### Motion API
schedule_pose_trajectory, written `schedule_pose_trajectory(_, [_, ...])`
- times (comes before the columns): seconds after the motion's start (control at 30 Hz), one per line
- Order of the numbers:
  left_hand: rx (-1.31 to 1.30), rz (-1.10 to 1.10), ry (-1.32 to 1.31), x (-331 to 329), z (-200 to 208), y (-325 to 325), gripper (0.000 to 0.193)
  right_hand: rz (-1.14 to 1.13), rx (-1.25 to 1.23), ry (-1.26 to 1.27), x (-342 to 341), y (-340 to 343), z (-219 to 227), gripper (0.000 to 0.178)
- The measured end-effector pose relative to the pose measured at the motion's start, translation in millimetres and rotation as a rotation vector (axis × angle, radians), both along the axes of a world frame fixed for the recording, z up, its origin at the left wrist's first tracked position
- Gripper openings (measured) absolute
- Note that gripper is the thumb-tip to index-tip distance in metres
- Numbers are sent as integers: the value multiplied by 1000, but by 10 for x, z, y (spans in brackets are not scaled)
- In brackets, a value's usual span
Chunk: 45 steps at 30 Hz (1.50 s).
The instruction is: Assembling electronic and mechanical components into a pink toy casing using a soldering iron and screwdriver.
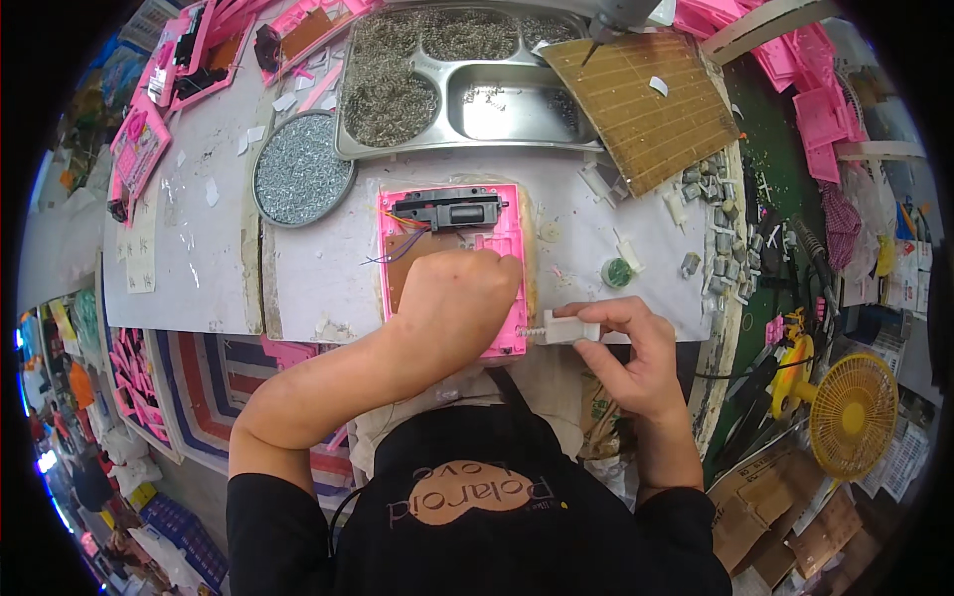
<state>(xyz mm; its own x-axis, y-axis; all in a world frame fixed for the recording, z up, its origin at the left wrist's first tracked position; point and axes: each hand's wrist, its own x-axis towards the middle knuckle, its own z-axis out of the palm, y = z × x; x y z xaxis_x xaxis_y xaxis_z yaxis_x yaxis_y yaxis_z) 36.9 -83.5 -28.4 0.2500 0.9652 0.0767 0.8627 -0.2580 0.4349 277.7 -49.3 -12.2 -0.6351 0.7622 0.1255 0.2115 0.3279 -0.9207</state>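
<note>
A pink plastic housing (509,214) lies on the bench in front of me, with a black motor unit (452,210), thin wires and a brown board (402,260) inside it. My left hand (459,298) is closed in a fist over the housing's right half; what its fingers grip is hidden beneath it. At the housing's lower right edge, my right hand (636,353) pinches a white plastic part (564,328) between thumb and fingers. A small coil spring (533,333) sticks out from that part toward the housing.
Beyond the housing stands a metal compartment tray (467,149) of springs and small parts, beside a round dish (303,169) of screws. A tilted brown board (646,109), a screwdriver tip (592,50), small motors (711,199) and a green roll (616,272) lie rightward. A yellow fan (852,417) stands right.
</note>
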Motion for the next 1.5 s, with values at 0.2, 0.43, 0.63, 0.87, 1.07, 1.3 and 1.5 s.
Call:
schedule_pose_trajectory(0.2, [-102,113,-414,-290,166,7,11,-53,201,-97,-141,207,-35,27])
schedule_pose_trajectory(0.43, [-3,352,-709,-377,-120,-270,8,101,517,-235,-485,341,51,28])
schedule_pose_trajectory(0.63, [119,315,-696,-356,-214,-254,11,213,682,-297,-649,380,143,19])
schedule_pose_trajectory(0.87, [129,317,-689,-357,-229,-255,10,312,725,-331,-676,434,195,20])
schedule_pose_trajectory(1.07, [134,315,-715,-339,-215,-255,10,270,667,-164,-668,403,34,24])
schedule_pose_trajectory(1.3, [140,313,-684,-336,-226,-251,10,150,465,8,-638,338,-386,32])
schedule_pose_trajectory(1.5, [145,300,-686,-373,-269,-264,10,232,662,-400,-738,242,-36,21])
